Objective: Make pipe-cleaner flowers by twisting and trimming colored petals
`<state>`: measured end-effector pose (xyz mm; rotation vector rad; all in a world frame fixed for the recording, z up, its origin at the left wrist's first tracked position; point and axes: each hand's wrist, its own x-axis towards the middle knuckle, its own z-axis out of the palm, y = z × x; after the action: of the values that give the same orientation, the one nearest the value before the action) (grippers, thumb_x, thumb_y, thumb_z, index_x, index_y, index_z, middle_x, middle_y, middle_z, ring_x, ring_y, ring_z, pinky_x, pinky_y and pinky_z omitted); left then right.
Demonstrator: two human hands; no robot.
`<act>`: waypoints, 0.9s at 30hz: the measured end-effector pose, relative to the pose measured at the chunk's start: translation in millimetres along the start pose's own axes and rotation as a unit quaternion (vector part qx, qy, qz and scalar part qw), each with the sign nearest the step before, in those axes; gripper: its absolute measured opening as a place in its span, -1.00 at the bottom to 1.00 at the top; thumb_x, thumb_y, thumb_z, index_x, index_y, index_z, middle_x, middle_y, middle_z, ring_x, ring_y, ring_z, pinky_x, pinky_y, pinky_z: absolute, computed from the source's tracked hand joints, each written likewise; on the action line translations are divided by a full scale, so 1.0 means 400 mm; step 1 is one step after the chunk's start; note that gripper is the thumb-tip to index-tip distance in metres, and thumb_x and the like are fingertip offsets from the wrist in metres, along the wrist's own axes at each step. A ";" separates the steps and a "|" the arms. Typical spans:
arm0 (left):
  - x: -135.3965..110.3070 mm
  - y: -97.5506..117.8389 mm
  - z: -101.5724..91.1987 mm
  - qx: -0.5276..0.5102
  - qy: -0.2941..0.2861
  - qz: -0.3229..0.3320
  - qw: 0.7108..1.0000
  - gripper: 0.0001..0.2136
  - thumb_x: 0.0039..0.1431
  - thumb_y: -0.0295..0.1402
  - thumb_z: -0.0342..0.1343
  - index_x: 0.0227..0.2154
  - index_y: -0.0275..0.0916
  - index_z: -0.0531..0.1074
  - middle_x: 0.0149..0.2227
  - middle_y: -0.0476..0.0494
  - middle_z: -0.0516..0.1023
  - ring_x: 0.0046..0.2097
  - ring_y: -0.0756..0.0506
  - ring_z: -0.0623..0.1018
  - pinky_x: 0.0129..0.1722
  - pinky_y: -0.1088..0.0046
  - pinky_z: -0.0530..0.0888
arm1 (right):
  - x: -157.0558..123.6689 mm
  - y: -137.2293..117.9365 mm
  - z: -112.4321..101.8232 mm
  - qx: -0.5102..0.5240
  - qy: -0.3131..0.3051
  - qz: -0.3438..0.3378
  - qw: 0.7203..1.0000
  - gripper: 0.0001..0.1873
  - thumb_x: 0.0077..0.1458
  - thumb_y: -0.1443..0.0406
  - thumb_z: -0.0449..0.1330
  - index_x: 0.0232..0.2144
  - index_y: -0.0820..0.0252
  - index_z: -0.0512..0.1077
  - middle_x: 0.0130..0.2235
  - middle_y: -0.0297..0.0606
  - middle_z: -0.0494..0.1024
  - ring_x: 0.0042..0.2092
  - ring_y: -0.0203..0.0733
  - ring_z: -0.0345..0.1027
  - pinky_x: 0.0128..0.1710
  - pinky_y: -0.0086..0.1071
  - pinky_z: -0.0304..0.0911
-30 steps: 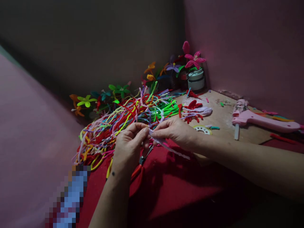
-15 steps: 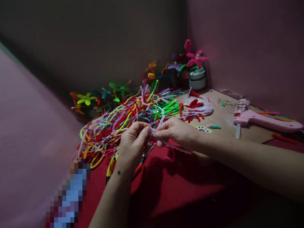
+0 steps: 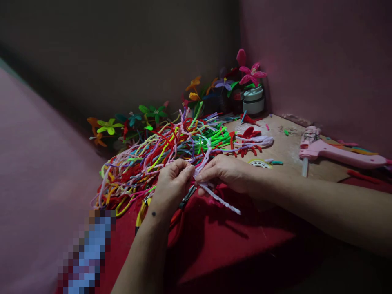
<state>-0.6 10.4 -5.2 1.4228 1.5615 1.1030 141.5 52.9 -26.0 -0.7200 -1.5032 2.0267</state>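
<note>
Between my two hands is a pale lilac pipe cleaner (image 3: pixel 222 199), bent and partly hidden by my fingers. One end sticks out toward the lower right, and a looped or twisted part rises above my fingers. My left hand (image 3: pixel 174 179) pinches it between thumb and forefinger. Closed on the same piece from the other side is my right hand (image 3: pixel 225 171). Pliers with dark jaws (image 3: pixel 187 197) and red handles lie beneath my left wrist. Behind my hands spreads a big heap of coloured pipe cleaners (image 3: pixel 143 159).
A pink glue gun (image 3: pixel 343 154) rests on a brown board (image 3: pixel 290 155) at the right. Near it lie a tape roll (image 3: pixel 259 164) and red pieces (image 3: pixel 249 134). Pipe-cleaner flowers (image 3: pixel 110 127) and a grey-white lidded jar (image 3: pixel 253 102) stand along the wall. Red cloth (image 3: pixel 232 253) covers the front.
The pipe cleaner's free end has swung downward and now points to the lower right. My right hand has shifted slightly on the piece; my left hand keeps its pinch.
</note>
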 end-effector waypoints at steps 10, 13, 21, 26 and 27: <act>0.005 -0.009 -0.004 -0.032 0.009 0.064 0.997 -0.84 -0.01 -0.30 0.08 -0.37 -0.27 0.38 -0.62 0.07 0.29 -0.66 0.13 0.22 -0.71 0.65 0.16 | 0.019 0.012 -0.006 0.053 0.093 -0.044 0.993 -0.88 -0.32 0.41 0.24 -0.73 0.33 0.35 -0.73 -0.41 0.26 -0.66 -0.45 0.01 -0.64 -0.46 -0.13; -0.002 -0.005 -0.004 0.002 0.044 0.150 0.988 -0.82 0.00 -0.37 0.08 -0.28 -0.21 0.40 -0.51 0.04 0.34 -0.57 0.10 0.30 -0.61 0.63 0.27 | 0.036 0.009 -0.023 0.106 0.160 -0.087 0.978 -0.89 -0.31 0.41 0.23 -0.72 0.33 0.36 -0.74 -0.42 0.25 -0.65 -0.45 0.02 -0.64 -0.46 -0.12; 0.010 -0.069 0.015 0.358 -0.033 0.398 0.844 -0.79 0.08 -0.44 0.00 -0.27 -0.10 0.48 -0.36 -0.07 0.35 -0.37 0.05 0.37 -0.42 0.58 0.32 | 0.075 0.004 -0.067 0.254 0.242 -0.033 0.936 -0.87 -0.21 0.49 0.15 -0.70 0.30 0.31 -0.71 -0.38 0.26 -0.65 -0.46 0.01 -0.66 -0.48 -0.11; 0.007 -0.071 0.021 0.377 -0.043 0.433 0.818 -0.79 0.09 -0.46 -0.02 -0.27 -0.10 0.46 -0.31 -0.08 0.37 -0.33 0.03 0.37 -0.39 0.55 0.34 | 0.074 0.009 -0.060 0.268 0.236 -0.033 0.933 -0.83 -0.26 0.49 0.17 -0.73 0.26 0.26 -0.73 -0.42 0.24 -0.65 -0.45 0.03 -0.64 -0.47 -0.08; 0.005 -0.061 0.021 0.365 -0.045 0.441 0.819 -0.81 0.09 -0.46 -0.01 -0.30 -0.12 0.46 -0.29 -0.10 0.39 -0.31 0.01 0.37 -0.37 0.53 0.34 | 0.071 0.011 -0.056 0.256 0.235 -0.048 0.936 -0.82 -0.28 0.48 0.19 -0.74 0.26 0.25 -0.73 -0.44 0.24 -0.65 -0.45 0.03 -0.64 -0.47 -0.08</act>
<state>-1.5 12.9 -30.9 2.8686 1.2886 0.8755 135.8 86.4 -38.8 -0.8117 -0.6847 1.8747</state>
